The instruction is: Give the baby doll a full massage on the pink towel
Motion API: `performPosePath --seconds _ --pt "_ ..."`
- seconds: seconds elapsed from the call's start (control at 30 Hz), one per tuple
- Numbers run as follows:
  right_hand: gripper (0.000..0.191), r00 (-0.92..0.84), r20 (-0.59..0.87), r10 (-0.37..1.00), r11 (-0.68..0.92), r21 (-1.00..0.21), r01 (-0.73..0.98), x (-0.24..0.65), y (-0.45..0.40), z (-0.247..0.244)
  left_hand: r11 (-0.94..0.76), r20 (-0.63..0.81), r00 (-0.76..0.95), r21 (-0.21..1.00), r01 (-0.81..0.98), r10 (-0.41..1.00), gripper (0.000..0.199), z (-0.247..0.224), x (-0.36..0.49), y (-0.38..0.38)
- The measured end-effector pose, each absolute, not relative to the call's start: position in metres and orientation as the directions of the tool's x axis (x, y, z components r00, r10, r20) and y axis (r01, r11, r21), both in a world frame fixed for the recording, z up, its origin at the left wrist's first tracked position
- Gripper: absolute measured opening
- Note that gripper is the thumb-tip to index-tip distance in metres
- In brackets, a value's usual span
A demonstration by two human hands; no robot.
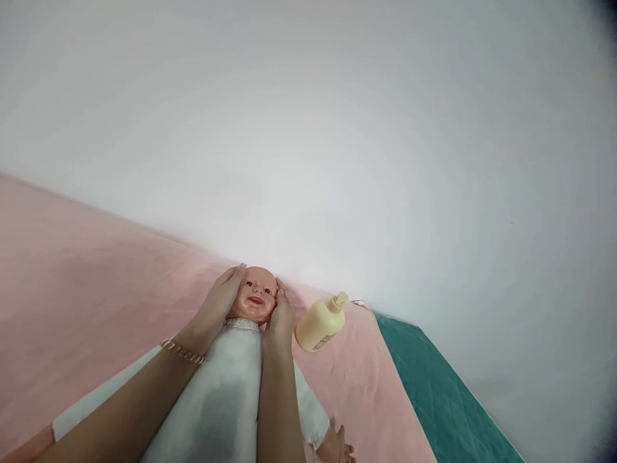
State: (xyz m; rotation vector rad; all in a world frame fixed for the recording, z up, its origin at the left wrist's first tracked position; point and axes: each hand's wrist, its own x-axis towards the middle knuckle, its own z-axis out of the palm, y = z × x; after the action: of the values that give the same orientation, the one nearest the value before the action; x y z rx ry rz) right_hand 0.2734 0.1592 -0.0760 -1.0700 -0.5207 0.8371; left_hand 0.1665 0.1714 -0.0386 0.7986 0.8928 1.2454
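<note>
A baby doll [256, 297] in a white long-sleeved outfit lies on its back, its smiling face turned up. Against one side of its head rests my left hand [222, 294], fingers laid along the temple and cheek. My right hand [282, 314] cups the opposite cheek and ear, so the head is held between both palms. The doll's arms spread out past my forearms, and one small open hand shows at the lower right. Just right of my right hand stands a pale yellow pump bottle [317, 326], tilted in view, with a printed label low on its side.
Under the doll is a pink sheet [96, 276]. At the right, a green quilted surface [438, 386] shows beyond the sheet's edge. A plain white wall [308, 141] rises directly behind the doll's head and the bottle.
</note>
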Motion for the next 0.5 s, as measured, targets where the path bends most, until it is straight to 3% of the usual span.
performPosePath --seconds 0.3,0.5 --pt "0.028 0.585 -0.072 0.808 0.175 -0.919 -0.354 0.262 0.146 -0.050 0.152 -0.135 0.081 0.947 -0.284 0.988 0.052 -0.031 0.161 0.168" --pt "0.043 0.575 -0.132 0.807 0.117 -0.919 -0.376 0.263 0.148 -0.051 0.168 -0.151 0.083 0.952 -0.256 0.985 0.048 -0.023 0.159 0.161"
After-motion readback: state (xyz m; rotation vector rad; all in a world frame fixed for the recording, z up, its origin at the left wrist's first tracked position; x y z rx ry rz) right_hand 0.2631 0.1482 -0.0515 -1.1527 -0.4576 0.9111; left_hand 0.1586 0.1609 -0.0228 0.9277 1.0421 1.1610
